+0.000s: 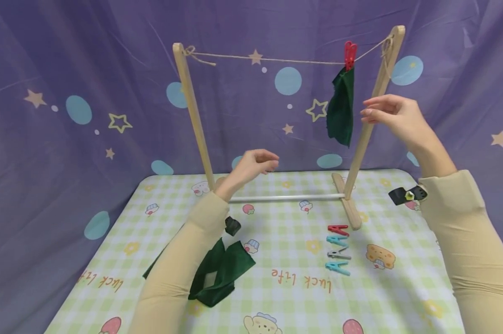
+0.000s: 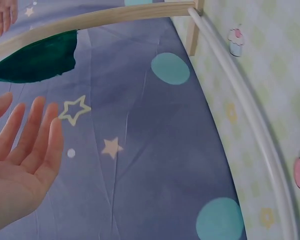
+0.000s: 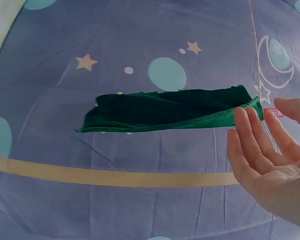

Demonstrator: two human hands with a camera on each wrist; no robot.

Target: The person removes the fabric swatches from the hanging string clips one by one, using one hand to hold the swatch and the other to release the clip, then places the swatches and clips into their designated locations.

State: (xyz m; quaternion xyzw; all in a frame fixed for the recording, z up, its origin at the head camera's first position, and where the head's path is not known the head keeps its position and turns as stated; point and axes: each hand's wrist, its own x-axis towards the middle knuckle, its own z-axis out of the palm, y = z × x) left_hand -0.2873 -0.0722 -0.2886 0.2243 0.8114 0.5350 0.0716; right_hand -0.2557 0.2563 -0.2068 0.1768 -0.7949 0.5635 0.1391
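A dark green cloth [image 1: 341, 106] hangs from the string, pinned at its top by a red clothespin [image 1: 350, 54]. Just right of the cloth, in front of the right post, my right hand [image 1: 395, 113] is in the air with nothing between its relaxed fingers. My left hand [image 1: 253, 166] hovers above the rack's white bar, its fingers loosely bent and holding nothing. In the left wrist view, that hand [image 2: 27, 155] has its palm and fingers spread below the hanging cloth [image 2: 40, 57]. More green cloth [image 1: 222, 273] lies crumpled on the table, partly hidden by my left forearm.
The wooden rack has a left post [image 1: 195, 116], a right post [image 1: 374, 111], a string [image 1: 272, 59] and a white bottom bar [image 1: 286, 198]. Several clothespins [image 1: 338, 253], red, blue and grey, lie in a column on the checked tablecloth [image 1: 293, 306]. A purple curtain [image 1: 251, 116] hangs behind.
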